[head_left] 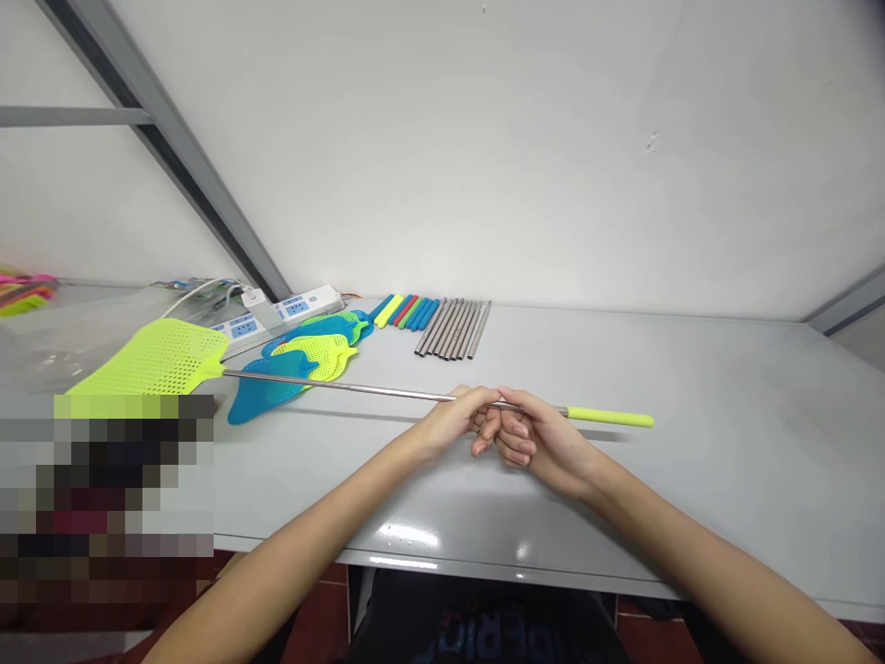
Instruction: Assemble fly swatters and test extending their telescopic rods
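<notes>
A fly swatter (387, 390) with a thin metal telescopic rod lies across both my hands above the table. Its yellow-green mesh head (166, 355) is at the left and its yellow-green grip (612, 418) at the right. My left hand (466, 420) is closed on the rod near its middle, thumb along the top. Right beside it, my right hand (536, 433) pinches the rod a little left of the grip, the other fingers curled below. Blue and yellow-green swatter heads (266, 387) lie overlapping behind the rod.
Metal tubes (453, 330) lie in a row by the wall, with several coloured grips (407, 312) left of them. A white power strip (277, 318) with a plugged-in cable stands at the back left. A pixelated patch covers the lower left. A grey frame post (172, 152) rises behind.
</notes>
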The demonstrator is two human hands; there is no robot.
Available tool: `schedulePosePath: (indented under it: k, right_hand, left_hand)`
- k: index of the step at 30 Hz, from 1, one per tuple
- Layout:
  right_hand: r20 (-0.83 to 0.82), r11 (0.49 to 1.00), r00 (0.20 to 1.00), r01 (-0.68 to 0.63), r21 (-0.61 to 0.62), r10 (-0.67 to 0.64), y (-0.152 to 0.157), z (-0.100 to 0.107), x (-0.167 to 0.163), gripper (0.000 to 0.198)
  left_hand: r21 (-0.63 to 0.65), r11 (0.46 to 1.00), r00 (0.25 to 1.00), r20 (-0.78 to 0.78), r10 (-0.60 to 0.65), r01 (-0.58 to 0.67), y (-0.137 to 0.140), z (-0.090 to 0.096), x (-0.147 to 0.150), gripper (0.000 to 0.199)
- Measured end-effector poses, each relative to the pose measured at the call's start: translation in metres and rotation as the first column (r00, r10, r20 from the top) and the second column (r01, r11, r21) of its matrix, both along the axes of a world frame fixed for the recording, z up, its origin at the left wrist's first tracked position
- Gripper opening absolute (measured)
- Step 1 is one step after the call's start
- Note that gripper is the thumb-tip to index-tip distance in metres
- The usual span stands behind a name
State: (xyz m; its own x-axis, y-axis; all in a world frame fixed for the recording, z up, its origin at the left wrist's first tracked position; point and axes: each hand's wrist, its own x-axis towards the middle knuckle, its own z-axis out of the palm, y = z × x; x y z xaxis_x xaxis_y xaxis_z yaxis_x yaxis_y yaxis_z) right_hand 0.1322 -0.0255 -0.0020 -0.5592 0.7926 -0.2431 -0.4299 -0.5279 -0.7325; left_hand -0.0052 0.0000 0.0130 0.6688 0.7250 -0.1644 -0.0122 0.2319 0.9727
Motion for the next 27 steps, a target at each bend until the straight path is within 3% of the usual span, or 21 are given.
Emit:
schedulePosePath:
  k: [13,18,27]
  right_hand:
    - [-0.044,0.997,0.999,0.002,-0.079,-0.005,0.002,0.002,-0.001,0.037]
    - [-0.068,0.985,0.997,0.017,-0.172,-0.029,0.002,0.001,-0.001,0.035]
    - [-0.098,0.962,0.995,-0.033,-0.271,0.006,0.007,0.012,0.004,0.036]
  left_hand:
    - [-0.008,0.998,0.997,0.025,0.069,-0.069,-0.001,-0.004,0.003,0.042]
    - [-0.024,0.995,0.995,0.008,0.099,-0.099,-0.003,-0.005,0.004,0.04]
    - [-0.139,0.978,0.987,-0.002,0.158,-0.157,-0.004,0.002,0.002,0.034]
